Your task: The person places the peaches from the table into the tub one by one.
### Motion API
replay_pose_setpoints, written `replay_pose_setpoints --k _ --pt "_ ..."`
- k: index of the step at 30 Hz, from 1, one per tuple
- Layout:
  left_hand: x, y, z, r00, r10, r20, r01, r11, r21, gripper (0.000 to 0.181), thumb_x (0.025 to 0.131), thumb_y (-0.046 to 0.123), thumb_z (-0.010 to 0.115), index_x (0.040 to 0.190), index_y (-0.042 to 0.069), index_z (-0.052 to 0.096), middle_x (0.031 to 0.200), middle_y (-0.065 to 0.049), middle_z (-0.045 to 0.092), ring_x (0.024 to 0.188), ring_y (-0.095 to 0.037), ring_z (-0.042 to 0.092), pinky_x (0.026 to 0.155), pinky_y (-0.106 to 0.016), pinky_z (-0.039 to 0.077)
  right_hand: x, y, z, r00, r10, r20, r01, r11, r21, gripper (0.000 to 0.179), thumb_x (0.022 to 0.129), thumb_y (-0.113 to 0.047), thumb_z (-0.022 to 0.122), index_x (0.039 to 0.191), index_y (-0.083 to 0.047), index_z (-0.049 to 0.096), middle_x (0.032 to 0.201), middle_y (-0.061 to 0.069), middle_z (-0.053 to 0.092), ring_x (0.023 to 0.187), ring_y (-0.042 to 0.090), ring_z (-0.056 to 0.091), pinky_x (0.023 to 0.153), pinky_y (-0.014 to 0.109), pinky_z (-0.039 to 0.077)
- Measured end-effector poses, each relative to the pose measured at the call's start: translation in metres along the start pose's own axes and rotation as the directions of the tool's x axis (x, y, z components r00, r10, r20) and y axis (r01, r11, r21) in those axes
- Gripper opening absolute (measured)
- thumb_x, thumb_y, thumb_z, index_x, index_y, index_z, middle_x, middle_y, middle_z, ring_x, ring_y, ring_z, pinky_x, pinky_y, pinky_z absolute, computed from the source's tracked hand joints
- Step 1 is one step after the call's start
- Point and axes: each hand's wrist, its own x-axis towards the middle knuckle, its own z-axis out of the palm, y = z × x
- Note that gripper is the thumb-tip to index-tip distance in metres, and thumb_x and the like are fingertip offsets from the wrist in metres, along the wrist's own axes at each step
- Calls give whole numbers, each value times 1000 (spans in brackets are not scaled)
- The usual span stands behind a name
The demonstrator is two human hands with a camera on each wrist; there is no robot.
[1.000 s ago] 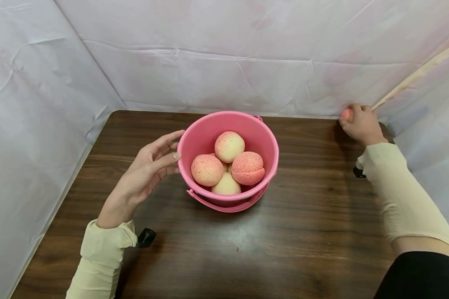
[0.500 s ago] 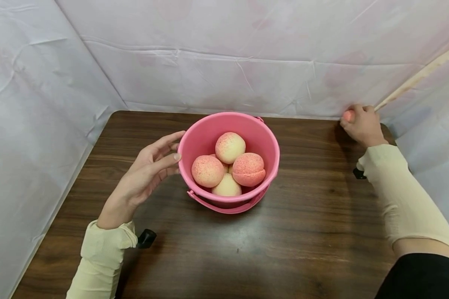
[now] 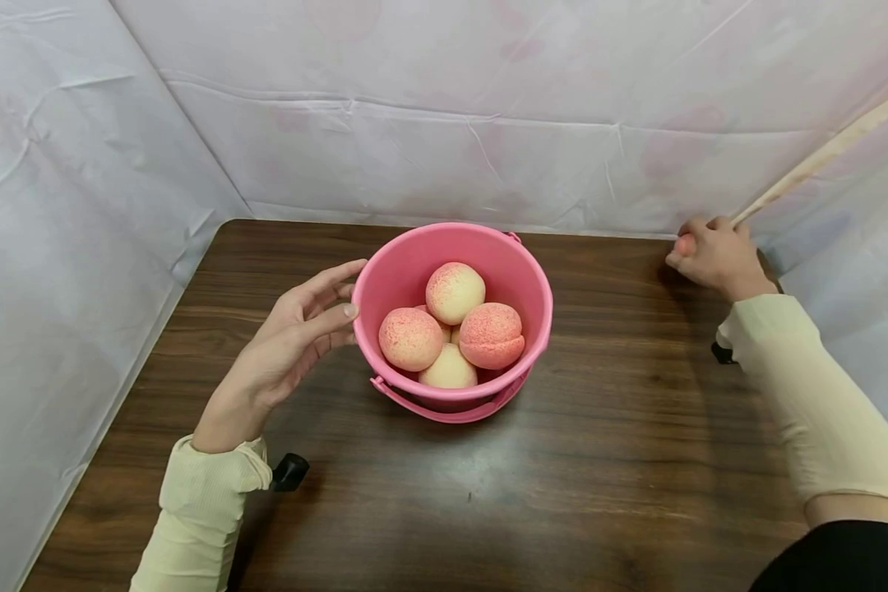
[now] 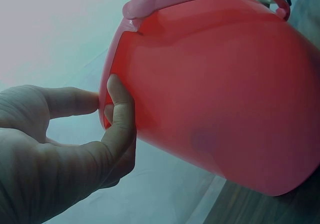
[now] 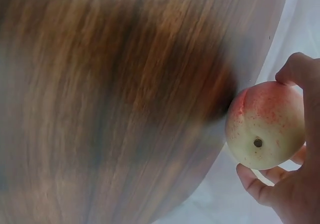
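Note:
In the head view, a pink bucket stands on the table with several peaches, yellow and pink, inside it. My left hand is at the bucket's left side. The left wrist view shows the thumb and fingertips of that hand pinching the bucket's rim. At the far right corner of the table, my right hand grips another peach. The right wrist view shows its cleft and a small dark hole, with thumb and fingers around its sides; the head view shows only a bit of it.
The dark wood table ends at a white sheet backdrop behind, with more sheeting along the left and right. A pale strip slants down the back right corner beside the right hand. The bucket's handle hangs at its front.
My right hand has shifted slightly toward me with the peach in its grip, and the right forearm has moved a little to the right. The left hand and the bucket look unchanged.

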Motion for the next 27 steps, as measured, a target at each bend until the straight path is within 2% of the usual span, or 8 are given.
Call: replay_pose_setpoints --k 5,13,20,27 --pt "1 0 0 1000 -4 -2 4 1000 5 58 104 2 59 159 8 40 133 -13 58 110 -18 69 89 -29 64 -5 -3 -4 999 0 40 1 999 -33 59 101 -48 57 140 -5 48 142 46 33 121 74 29 79 83 37" --pt "3 0 0 1000 -3 -6 3 1000 2 58 103 2 59 158 8 41 132 -13 58 111 -19 69 90 -30 65 -8 -10 -12 997 -8 78 15 996 -89 62 102 -53 52 146 -8 46 149 42 32 125 73 29 88 83 33" --pt "5 1 0 1000 1 -2 0 1000 6 59 103 2 59 159 8 40 132 -13 58 111 -19 68 88 -29 65 -13 -20 -17 997 -54 54 60 992 -114 53 101 -48 52 139 -10 51 145 38 39 122 68 34 84 80 36" --pt "5 0 1 1000 -1 -5 1 1000 7 59 103 2 60 159 8 41 131 -12 59 109 -18 68 87 -28 65 -19 -35 -21 994 -109 20 110 987 -116 48 100 -45 54 135 -12 54 140 34 44 118 63 37 84 79 34"
